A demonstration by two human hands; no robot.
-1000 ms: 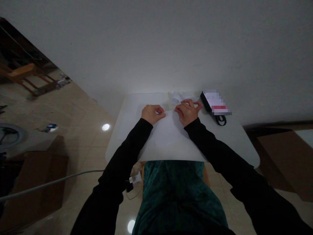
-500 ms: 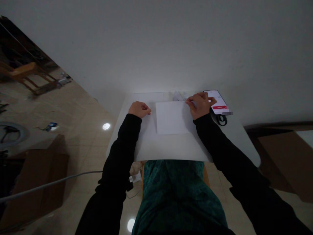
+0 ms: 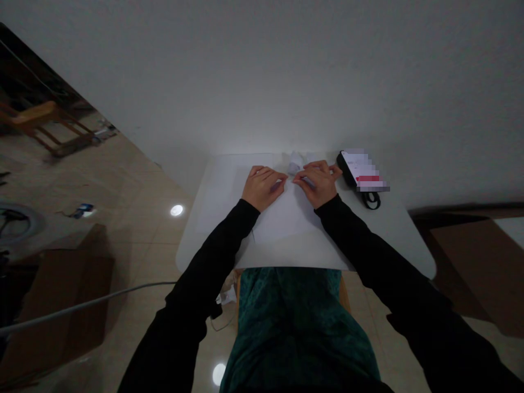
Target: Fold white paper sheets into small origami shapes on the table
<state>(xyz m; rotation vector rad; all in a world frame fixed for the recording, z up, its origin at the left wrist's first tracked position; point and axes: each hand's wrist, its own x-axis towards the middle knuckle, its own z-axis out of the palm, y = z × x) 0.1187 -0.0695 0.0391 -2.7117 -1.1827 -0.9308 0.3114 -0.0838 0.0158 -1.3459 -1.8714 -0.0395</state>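
Observation:
A sheet of white paper lies on the white table, its far part raised and bunched between my hands. My left hand and my right hand nearly meet at the far end of the sheet, fingers curled and pinching the paper. Just beyond them sits a crumpled white tissue or paper piece. A phone in a black case, its screen pixelated, lies at the far right of the table, close to my right fingertips.
A black strap trails from the phone. A pale, thin sheet lies on the table's left part. A white wall rises behind the table. Beyond the left edge are a tiled floor, a cardboard box, a grey cable and a wooden chair.
My hands have moved inward from either side of the flat sheet and now pinch its far end together. The paper is raised there, and the phone is no longer partly covered by my right hand.

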